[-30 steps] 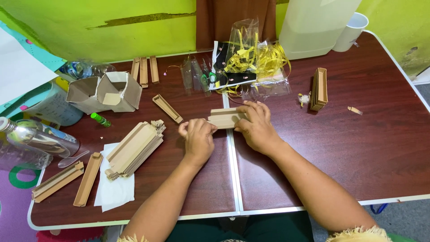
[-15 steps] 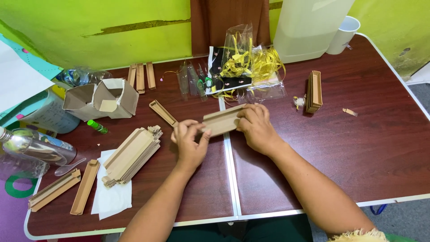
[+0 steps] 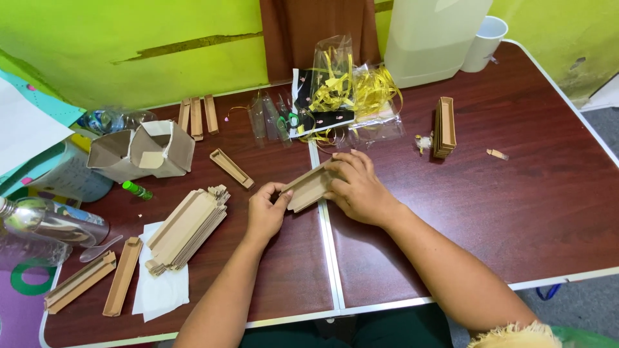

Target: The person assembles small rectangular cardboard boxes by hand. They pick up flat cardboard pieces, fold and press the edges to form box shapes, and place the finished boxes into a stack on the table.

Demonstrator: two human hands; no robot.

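Note:
Both hands hold one flat brown cardboard piece (image 3: 309, 188) just above the middle seam of the dark wooden table (image 3: 529, 212). My left hand (image 3: 265, 212) pinches its near left end. My right hand (image 3: 356, 187) covers its far right end with the fingers spread over it. The piece is tilted, its right end raised toward the back. A stack of the same flat cardboard blanks (image 3: 187, 227) lies on white paper to the left of my left hand.
A folded narrow cardboard tray (image 3: 231, 167) lies behind my left hand, and a stack of such trays (image 3: 445, 127) stands at the right. Clear bags with yellow ribbon (image 3: 351, 96), an open cardboard box (image 3: 143, 149), bottles, a green glue stick (image 3: 137, 190) and more trays ring the table.
Both hands lifted the cardboard piece off the table and tilted it, right end up. The view has shifted slightly.

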